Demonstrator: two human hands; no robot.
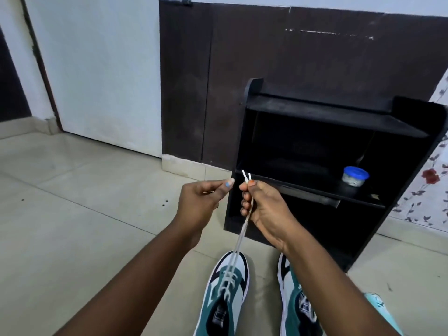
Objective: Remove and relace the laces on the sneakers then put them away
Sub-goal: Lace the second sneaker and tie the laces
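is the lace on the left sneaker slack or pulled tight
Pulled tight: the lace runs straight up from the left sneaker to the right hand, which grips both ends, tips sticking out above the fingers.

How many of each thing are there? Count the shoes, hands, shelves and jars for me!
Sneakers: 2, the left sneaker and the right sneaker
Hands: 2, the left hand and the right hand, which grips the lace
Black shelf: 1
Blue-lidded jar: 1
Total: 6
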